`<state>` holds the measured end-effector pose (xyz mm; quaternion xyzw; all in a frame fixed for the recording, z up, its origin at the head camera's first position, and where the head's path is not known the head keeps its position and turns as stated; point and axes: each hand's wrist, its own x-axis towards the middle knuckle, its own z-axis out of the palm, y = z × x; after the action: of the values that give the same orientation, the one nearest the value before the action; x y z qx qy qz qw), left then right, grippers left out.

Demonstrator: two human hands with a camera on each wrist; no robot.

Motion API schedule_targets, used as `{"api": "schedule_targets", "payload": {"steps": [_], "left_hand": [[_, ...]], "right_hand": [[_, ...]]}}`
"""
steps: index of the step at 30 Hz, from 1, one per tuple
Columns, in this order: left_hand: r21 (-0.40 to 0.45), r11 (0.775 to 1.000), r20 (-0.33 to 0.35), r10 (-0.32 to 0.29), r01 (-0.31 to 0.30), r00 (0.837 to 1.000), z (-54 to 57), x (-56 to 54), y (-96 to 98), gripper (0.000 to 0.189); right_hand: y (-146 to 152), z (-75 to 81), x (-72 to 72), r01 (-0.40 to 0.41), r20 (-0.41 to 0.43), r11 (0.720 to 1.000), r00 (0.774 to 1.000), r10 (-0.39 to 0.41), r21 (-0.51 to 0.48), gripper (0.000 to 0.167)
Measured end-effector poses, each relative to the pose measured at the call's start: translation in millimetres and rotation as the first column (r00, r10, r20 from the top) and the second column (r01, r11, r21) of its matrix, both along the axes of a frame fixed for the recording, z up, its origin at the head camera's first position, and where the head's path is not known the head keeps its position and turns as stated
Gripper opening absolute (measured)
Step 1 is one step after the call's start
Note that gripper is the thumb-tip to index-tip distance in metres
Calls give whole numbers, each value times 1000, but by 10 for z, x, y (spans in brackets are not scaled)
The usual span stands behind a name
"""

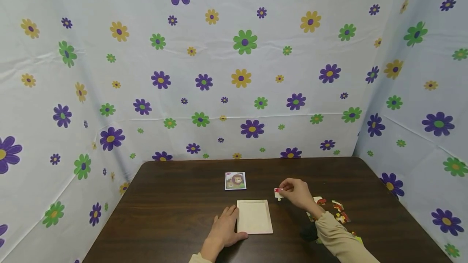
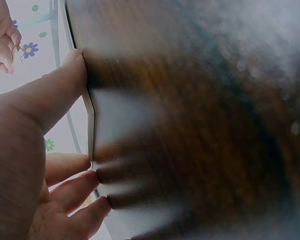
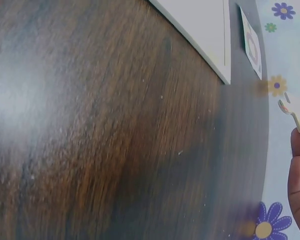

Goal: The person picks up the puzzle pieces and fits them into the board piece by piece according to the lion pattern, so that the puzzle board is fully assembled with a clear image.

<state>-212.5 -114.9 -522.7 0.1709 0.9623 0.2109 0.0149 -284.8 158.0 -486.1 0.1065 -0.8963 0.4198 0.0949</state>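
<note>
My left hand (image 1: 224,227) rests at the left side of a shallow, pale wooden puzzle tray (image 1: 254,218), thumb by its near left corner. In the left wrist view, its fingers (image 2: 75,190) are spread along the tray's edge. To the right of the tray, my right hand (image 1: 297,195) pinches a puzzle piece (image 1: 277,193), white with pink marks, above the table. The right wrist view catches this piece (image 3: 299,111) at its right edge, with knob and notch showing. No pieces lie inside the tray.
Behind the tray lies a square picture card (image 1: 235,181) with a lion on it. Several loose puzzle pieces (image 1: 341,216) are scattered under and beside my right forearm, near a dark object (image 1: 309,231). Flowered cloth (image 1: 252,92) surrounds the dark wooden table (image 1: 172,206).
</note>
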Motion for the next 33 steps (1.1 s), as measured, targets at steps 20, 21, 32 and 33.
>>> {"api": "schedule_targets", "payload": {"steps": [20,21,32,33], "left_hand": [[7,1000,13,8,-8,1000,1,3,-3,82],[8,1000,15,8,-8,1000,-1,1,-2,82],[4,1000,9,5,-5,1000,2,-10,11,81],[3,1000,9,6,-6,1000,5,-10,6,81]], "right_hand": [[-207,-46,2,-79,10,997,997,79,-23,9],[-218,-51,1,-82,9,996,997,82,-24,9],[-339,-135,32,-94,34,994,995,96,-52,8],[-356,-135,35,-98,46,994,994,101,-56,8]]}}
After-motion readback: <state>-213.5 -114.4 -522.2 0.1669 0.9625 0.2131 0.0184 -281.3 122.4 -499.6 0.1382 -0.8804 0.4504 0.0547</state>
